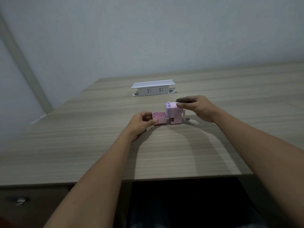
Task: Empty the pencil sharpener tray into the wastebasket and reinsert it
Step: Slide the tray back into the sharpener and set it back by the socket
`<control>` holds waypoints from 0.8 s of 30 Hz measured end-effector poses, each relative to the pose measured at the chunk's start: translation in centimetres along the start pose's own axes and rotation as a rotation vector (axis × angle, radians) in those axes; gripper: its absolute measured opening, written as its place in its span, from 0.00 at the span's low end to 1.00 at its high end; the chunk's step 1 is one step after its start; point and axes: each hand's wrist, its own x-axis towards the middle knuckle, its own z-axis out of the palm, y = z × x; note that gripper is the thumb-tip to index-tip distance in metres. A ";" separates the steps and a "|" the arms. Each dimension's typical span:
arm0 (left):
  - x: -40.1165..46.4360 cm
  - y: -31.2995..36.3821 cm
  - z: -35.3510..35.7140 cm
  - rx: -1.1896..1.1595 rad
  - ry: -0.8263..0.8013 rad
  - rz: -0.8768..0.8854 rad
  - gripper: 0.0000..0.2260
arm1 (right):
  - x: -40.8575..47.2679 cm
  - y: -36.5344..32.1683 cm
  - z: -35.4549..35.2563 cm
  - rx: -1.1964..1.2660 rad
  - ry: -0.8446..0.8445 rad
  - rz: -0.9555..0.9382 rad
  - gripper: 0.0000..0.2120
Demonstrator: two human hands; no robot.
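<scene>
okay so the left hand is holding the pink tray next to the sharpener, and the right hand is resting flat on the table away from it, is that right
Not quite. The left hand does hold the pink tray next to the sharpener, but the right hand is not resting flat on the table away from it. The head view shows its fingertips gripping the top of the sharpener, as if steadying it.

Wood-grain table (98, 153): lilac sharpener (174, 115) standing mid-surface, white socket box (153, 88) behind.

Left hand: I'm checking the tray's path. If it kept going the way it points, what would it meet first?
The left hand, gripping the pink tray, points right at the purple sharpener, probably met first.
</scene>
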 end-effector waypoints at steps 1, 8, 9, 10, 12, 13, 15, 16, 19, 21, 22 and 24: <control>0.0 0.0 0.1 0.009 0.005 -0.004 0.22 | 0.0 0.0 0.0 0.006 0.000 0.001 0.20; 0.1 0.4 0.3 0.075 0.004 -0.029 0.23 | 0.0 0.3 -0.2 0.000 0.006 -0.010 0.21; 0.1 0.4 0.4 0.081 0.000 -0.032 0.23 | 0.0 0.3 -0.3 -0.002 0.007 -0.010 0.20; 0.1 0.4 0.4 0.081 0.001 -0.034 0.24 | 0.0 0.3 -0.4 -0.002 0.007 -0.009 0.20; 0.1 0.4 0.6 0.079 0.010 -0.034 0.24 | 0.1 0.3 -0.5 0.004 0.003 -0.006 0.20; 0.1 0.5 0.8 0.079 0.011 -0.033 0.24 | 0.1 0.3 -0.4 0.007 0.002 -0.006 0.20; 0.1 0.6 1.2 0.074 0.000 -0.029 0.23 | 0.2 0.3 -0.2 0.010 0.001 -0.009 0.21; 0.1 0.7 1.5 0.069 -0.002 -0.027 0.23 | 0.2 0.3 -0.1 0.010 0.000 -0.008 0.21; 0.1 0.8 1.9 0.055 0.007 -0.014 0.23 | 0.3 0.4 0.1 0.019 -0.002 -0.003 0.22; 0.2 0.6 2.0 0.054 0.004 -0.011 0.23 | 0.3 0.7 0.1 0.031 0.007 -0.003 0.22; 0.3 0.6 2.2 0.052 -0.001 -0.016 0.23 | 0.4 0.9 0.1 0.040 0.013 -0.003 0.22; 0.6 0.6 2.6 0.061 -0.004 -0.018 0.25 | 0.5 1.0 0.2 0.053 0.023 -0.005 0.22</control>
